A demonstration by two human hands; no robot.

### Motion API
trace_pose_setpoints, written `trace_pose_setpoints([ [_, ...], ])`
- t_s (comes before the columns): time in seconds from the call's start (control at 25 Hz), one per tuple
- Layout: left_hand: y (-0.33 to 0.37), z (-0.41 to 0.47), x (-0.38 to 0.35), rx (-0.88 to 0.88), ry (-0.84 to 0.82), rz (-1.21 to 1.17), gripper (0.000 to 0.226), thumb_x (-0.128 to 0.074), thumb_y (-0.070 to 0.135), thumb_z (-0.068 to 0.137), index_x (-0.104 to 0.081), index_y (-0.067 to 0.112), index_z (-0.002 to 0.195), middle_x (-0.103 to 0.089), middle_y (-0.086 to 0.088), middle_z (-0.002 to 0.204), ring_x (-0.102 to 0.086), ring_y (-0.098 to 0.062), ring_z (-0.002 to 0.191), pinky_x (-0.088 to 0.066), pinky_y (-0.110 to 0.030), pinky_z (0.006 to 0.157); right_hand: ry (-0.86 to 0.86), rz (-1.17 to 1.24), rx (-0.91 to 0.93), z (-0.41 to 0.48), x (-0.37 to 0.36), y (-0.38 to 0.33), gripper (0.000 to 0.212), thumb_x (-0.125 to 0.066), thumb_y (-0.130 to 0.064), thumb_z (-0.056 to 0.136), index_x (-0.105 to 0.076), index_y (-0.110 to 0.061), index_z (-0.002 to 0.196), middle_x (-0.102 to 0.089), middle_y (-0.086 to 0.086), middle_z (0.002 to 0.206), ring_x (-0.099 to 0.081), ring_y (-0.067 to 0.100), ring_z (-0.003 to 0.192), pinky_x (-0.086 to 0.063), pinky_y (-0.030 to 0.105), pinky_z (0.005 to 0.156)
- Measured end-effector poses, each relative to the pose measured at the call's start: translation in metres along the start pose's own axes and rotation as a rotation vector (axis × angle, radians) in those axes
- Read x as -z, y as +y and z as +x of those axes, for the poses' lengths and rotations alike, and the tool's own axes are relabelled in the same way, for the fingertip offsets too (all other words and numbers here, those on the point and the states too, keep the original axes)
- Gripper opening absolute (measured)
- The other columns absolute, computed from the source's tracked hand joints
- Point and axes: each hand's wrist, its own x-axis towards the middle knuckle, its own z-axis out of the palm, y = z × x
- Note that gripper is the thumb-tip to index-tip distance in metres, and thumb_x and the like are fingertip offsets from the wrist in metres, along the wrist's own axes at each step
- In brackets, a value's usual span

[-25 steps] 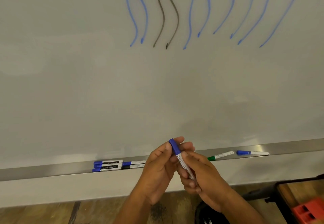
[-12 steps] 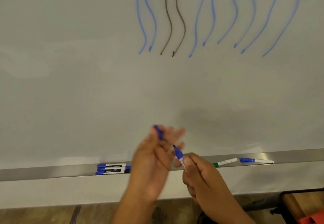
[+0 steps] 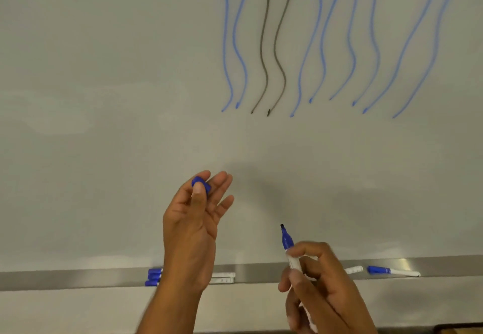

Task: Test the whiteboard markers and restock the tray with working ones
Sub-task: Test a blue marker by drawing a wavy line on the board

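Note:
My right hand grips an uncapped blue marker, its dark tip pointing up just short of the whiteboard. My left hand is raised to the left and pinches the blue cap between thumb and forefinger, the other fingers spread. Several blue-capped markers lie in the metal tray, partly hidden behind my left wrist. One more blue-capped marker lies in the tray at the right, and a white marker end shows beside my right hand.
Several wavy blue test lines and two dark ones run down the upper right of the board. A dark object edge shows at the bottom right corner.
The capped marker held in both hands was pulled apart. My left hand rose to the left with the cap, and my right hand shifted right with the bare-tipped marker.

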Motion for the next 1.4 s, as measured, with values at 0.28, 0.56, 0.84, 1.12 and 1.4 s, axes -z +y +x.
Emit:
trace_pose_setpoints([
  [0.28, 0.072, 0.044, -0.010, -0.578, 0.064, 0.194, 0.018, -0.059, 0.025, 0.108, -0.072, 0.019, 0.121, -0.078, -0.009, 0.122, -0.073, -0.028, 0.120, -0.061, -0.046, 0.100, -0.092, 0.246, 0.310, 0.036, -0.006, -0.071, 0.028, -0.056, -0.001, 0.097, -0.068, -0.012, 0.120, -0.072, 0.029, 0.100, -0.071, 0.047, 0.087, -0.057, 0.045, 0.053],
  [0.56, 0.175, 0.120, -0.036, -1.318, 0.185, 0.769, 0.033, -0.057, 0.020, 0.111, -0.068, 0.001, 0.135, -0.073, -0.007, 0.133, -0.069, -0.012, 0.126, -0.054, -0.025, 0.107, 0.261, -0.035, 0.825, 0.093, -0.041, -0.164, 0.040, -0.056, -0.053, 0.096, -0.072, -0.018, 0.105, -0.071, 0.013, 0.073, -0.069, 0.031, 0.060, -0.057, 0.035, 0.055],
  [0.84, 0.226, 0.196, -0.045, -1.594, 0.146, 1.229, 0.036, -0.061, 0.000, 0.106, -0.059, -0.010, 0.140, -0.053, -0.028, 0.152, -0.049, -0.044, 0.145, -0.045, -0.059, 0.117, 0.522, -0.157, 1.108, 0.174, -0.061, -0.258, 0.010, -0.070, -0.028, 0.093, -0.068, -0.018, 0.093, -0.073, 0.001, 0.077, -0.073, 0.024, 0.067, -0.055, 0.047, 0.049],
  [1.12, 0.222, 0.223, -0.034, -1.731, 0.110, 1.209, 0.040, -0.059, 0.008, 0.109, -0.055, -0.007, 0.146, -0.049, -0.022, 0.158, -0.041, -0.038, 0.152, -0.035, -0.056, 0.125, 0.691, -0.324, 1.162, 0.223, -0.070, -0.285, 0.014, -0.072, -0.024, 0.089, -0.063, -0.014, 0.087, -0.069, -0.010, 0.072, -0.069, 0.010, 0.063, -0.050, 0.019, 0.049],
  [1.4, 0.220, 0.228, -0.033, -1.760, 0.106, 1.165, 0.039, -0.058, 0.009, 0.110, -0.057, -0.005, 0.146, -0.050, -0.021, 0.157, -0.043, -0.038, 0.151, -0.036, -0.055, 0.125, 0.700, -0.489, 1.180, 0.230, -0.082, -0.272, 0.013, -0.071, -0.017, 0.089, -0.063, -0.012, 0.080, -0.063, -0.002, 0.062, -0.058, 0.017, 0.049, -0.044, 0.036, 0.044],
])
